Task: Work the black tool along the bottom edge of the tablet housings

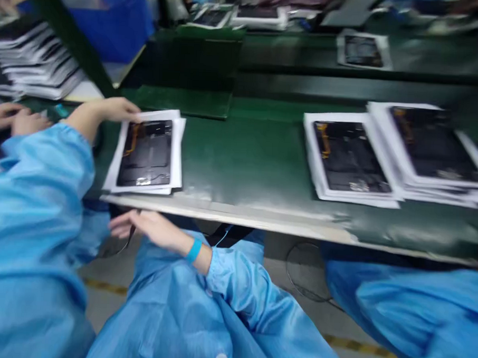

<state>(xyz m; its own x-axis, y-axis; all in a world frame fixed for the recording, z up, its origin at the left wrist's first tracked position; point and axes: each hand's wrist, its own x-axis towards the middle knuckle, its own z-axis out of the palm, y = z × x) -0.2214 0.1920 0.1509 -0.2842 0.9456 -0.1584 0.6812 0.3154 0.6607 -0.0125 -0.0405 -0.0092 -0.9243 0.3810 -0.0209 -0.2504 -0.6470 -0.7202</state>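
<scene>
Reaching in from the left, my left hand (pixel 111 110) has its curled fingers at the upper left corner of a dark tablet panel (pixel 148 154). This panel has an orange ribbon cable and lies on white sheets (pixel 177 155) close to the bench edge. The thumb is hidden and the hand is a little blurred. Below the bench edge, in front of my body, hangs my right hand (pixel 153 229) with a blue wristband (pixel 194 250). Its fingers are stretched out toward the left and hold nothing.
On the green bench (pixel 244 153), two stacks of panels on paper stand at the right, one panel (pixel 348 157) nearer. A paper stack (pixel 42 59) and a co-worker's hands (pixel 22 119) are at left. A green post (pixel 67 34) rises there. Another panel (pixel 363 51) lies farther back.
</scene>
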